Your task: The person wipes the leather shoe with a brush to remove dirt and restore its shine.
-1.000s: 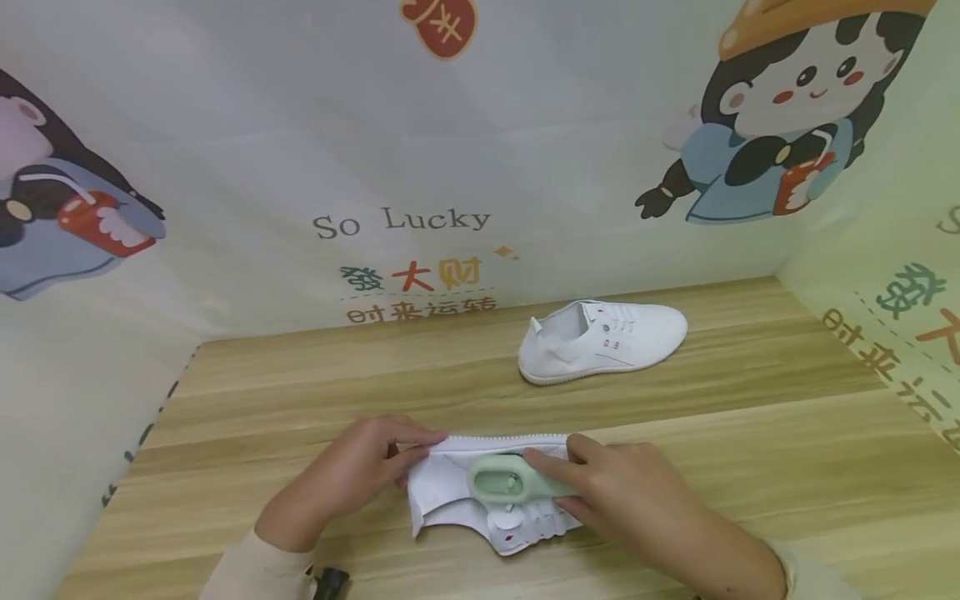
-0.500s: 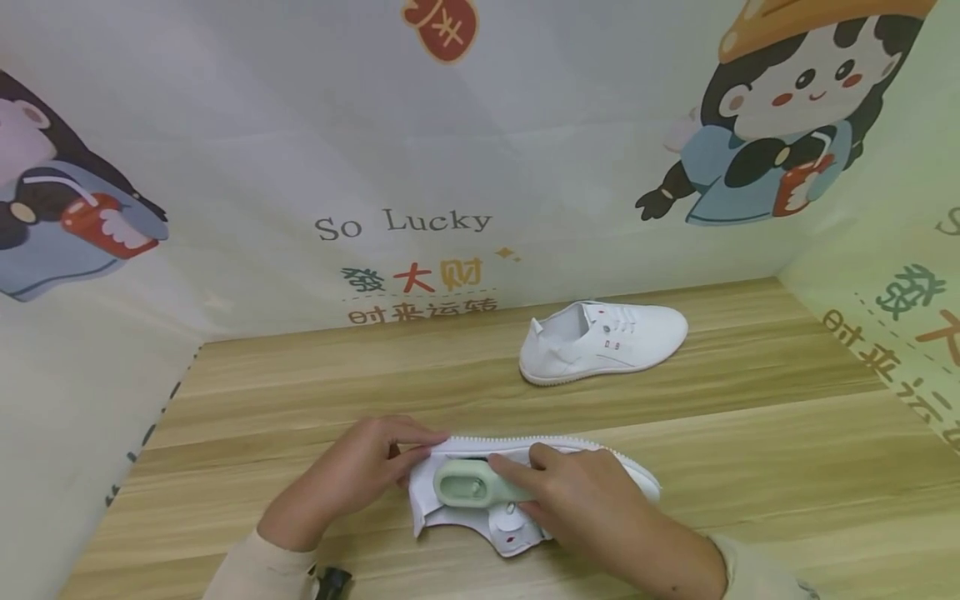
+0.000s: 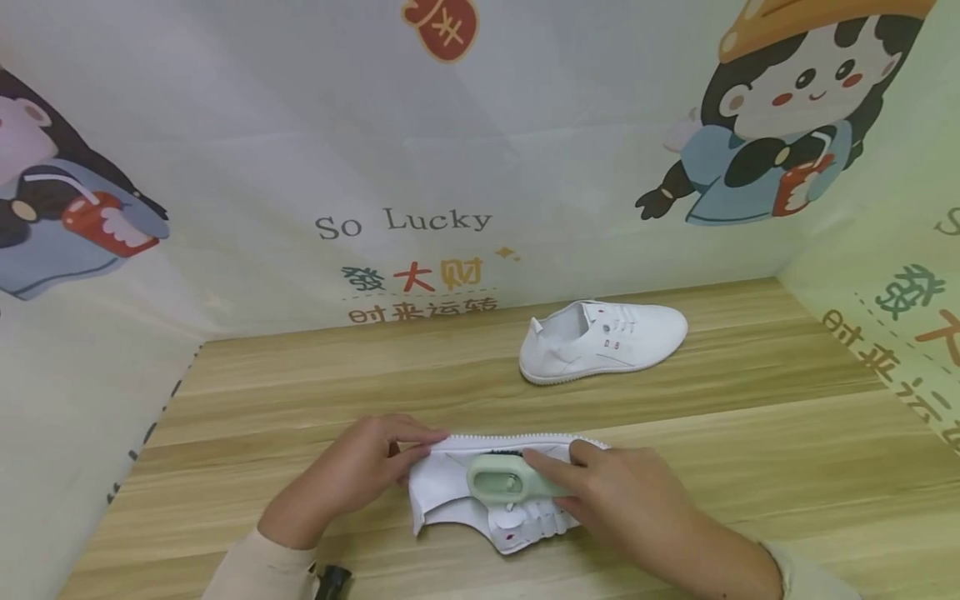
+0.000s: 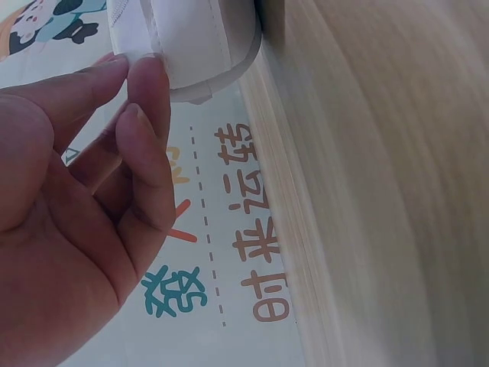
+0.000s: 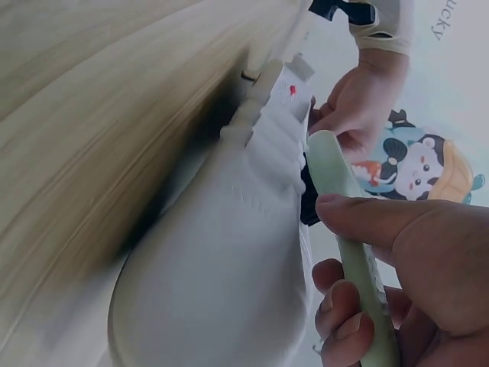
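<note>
A white shoe lies tipped on its side on the wooden table, its ridged sole edge facing the back wall. My left hand pinches the heel end by the sole; in the left wrist view, thumb and fingertips meet on the shoe's edge. My right hand grips a pale green brush by its handle. Against the shoe's side rest the dark bristles, mostly hidden under the green head. From the right wrist the shoe's toe shows beside the brush.
A second white shoe stands upright farther back on the wooden table. Printed cloth walls rise behind and at both sides. A black object sits by my left sleeve.
My right hand moved the brush left toward the heel, then back right along the shoe's side. The left hand and the second shoe stayed put.
</note>
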`<control>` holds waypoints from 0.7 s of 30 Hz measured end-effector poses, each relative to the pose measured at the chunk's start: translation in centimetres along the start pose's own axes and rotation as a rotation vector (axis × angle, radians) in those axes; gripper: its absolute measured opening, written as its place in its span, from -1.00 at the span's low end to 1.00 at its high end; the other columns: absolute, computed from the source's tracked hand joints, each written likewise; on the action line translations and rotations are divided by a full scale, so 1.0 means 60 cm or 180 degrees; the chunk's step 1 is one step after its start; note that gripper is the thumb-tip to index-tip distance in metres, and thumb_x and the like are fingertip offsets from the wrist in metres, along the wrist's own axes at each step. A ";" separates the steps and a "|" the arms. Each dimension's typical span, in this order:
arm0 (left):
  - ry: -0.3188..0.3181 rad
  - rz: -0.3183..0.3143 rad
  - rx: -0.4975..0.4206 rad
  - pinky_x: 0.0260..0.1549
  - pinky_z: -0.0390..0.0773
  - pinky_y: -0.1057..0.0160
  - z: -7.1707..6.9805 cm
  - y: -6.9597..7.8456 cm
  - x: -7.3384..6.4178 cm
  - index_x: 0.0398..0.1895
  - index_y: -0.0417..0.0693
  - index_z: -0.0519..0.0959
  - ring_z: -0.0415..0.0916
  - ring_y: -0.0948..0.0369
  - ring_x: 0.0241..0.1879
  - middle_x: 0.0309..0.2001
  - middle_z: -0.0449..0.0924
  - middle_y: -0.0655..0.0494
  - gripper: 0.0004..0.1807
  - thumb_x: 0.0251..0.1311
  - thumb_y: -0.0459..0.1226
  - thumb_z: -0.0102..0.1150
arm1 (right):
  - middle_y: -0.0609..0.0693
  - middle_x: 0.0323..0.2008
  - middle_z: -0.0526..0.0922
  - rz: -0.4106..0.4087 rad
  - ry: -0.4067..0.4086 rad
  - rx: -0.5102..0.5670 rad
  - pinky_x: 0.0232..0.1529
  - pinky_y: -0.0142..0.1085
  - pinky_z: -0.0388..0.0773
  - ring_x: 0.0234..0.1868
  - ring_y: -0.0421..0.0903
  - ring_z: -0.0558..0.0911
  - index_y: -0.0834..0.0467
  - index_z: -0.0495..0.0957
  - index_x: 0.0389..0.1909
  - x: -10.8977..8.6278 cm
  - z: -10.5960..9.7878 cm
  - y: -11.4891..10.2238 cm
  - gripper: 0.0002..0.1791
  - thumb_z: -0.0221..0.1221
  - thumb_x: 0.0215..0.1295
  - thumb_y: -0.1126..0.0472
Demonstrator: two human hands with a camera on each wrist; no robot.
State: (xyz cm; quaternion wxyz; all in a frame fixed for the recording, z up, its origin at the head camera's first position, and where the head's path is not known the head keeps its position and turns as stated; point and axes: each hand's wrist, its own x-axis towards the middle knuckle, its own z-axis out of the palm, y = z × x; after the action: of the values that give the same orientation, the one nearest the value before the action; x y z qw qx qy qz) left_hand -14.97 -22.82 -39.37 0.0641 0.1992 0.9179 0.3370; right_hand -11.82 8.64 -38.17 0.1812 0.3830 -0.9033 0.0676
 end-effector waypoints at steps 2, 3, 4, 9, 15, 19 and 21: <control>0.0011 0.0006 -0.0003 -0.52 0.54 0.35 0.000 -0.001 0.000 0.08 0.16 0.70 0.43 0.40 -0.56 -0.08 0.72 0.16 -0.69 0.33 -0.31 0.23 | -0.19 -0.48 0.47 0.0015 0.0030 0.0005 -0.65 -0.44 0.20 -0.66 -0.32 0.28 -0.23 0.61 0.18 -0.008 -0.005 0.006 -0.40 0.49 0.03 0.01; 0.0016 0.0009 -0.0005 -0.52 0.55 0.35 0.000 -0.001 0.000 0.07 0.17 0.70 0.43 0.40 -0.56 -0.08 0.72 0.16 -0.70 0.33 -0.31 0.23 | -0.19 -0.49 0.46 0.0017 0.0044 0.0008 -0.65 -0.44 0.20 -0.66 -0.32 0.27 -0.22 0.61 0.17 -0.011 -0.006 0.008 -0.40 0.49 0.02 0.02; 0.0021 0.0008 -0.0002 -0.51 0.55 0.35 0.000 -0.001 -0.001 0.07 0.17 0.70 0.42 0.40 -0.55 -0.09 0.72 0.17 -0.70 0.32 -0.31 0.23 | -0.20 -0.50 0.45 0.0021 0.0064 0.0013 -0.64 -0.45 0.19 -0.66 -0.33 0.26 -0.22 0.62 0.16 -0.015 -0.008 0.011 -0.39 0.50 0.01 0.02; 0.0020 0.0005 -0.0031 -0.51 0.55 0.35 -0.001 0.000 -0.002 0.06 0.19 0.71 0.44 0.38 -0.54 -0.09 0.72 0.18 -0.70 0.32 -0.29 0.24 | -0.21 -0.50 0.43 0.0042 0.0120 0.0055 -0.63 -0.47 0.20 -0.63 -0.36 0.24 -0.20 0.62 0.17 -0.034 -0.019 0.026 -0.35 0.53 -0.05 0.05; 0.0020 0.0018 -0.0037 -0.53 0.55 0.35 -0.002 0.001 -0.001 0.06 0.18 0.71 0.44 0.39 -0.55 -0.10 0.72 0.17 -0.70 0.32 -0.29 0.24 | -0.23 -0.49 0.44 0.0092 0.0178 0.0058 -0.63 -0.48 0.19 -0.62 -0.39 0.23 -0.20 0.61 0.18 -0.053 -0.030 0.043 -0.32 0.54 -0.08 0.07; 0.0018 0.0017 -0.0030 -0.53 0.56 0.35 -0.001 0.000 -0.001 0.06 0.16 0.71 0.44 0.39 -0.56 -0.10 0.72 0.16 -0.70 0.32 -0.30 0.24 | -0.25 -0.49 0.45 0.0180 0.0118 0.0099 -0.63 -0.49 0.19 -0.62 -0.42 0.21 -0.21 0.61 0.18 -0.061 -0.037 0.049 -0.33 0.53 -0.05 0.07; 0.0027 0.0013 -0.0004 -0.53 0.55 0.35 -0.001 0.000 -0.001 0.05 0.16 0.71 0.44 0.39 -0.56 -0.09 0.72 0.16 -0.71 0.31 -0.30 0.25 | -0.24 -0.48 0.45 0.0191 0.0073 0.0132 -0.63 -0.50 0.18 -0.62 -0.42 0.21 -0.21 0.60 0.19 -0.062 -0.039 0.050 -0.34 0.52 -0.02 0.07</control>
State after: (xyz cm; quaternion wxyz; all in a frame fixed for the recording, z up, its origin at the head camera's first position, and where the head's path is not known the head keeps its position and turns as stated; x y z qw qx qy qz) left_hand -14.91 -22.85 -39.33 0.0597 0.1996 0.9176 0.3386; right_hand -10.92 13.80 -37.38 0.1815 0.3586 -0.9106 0.0962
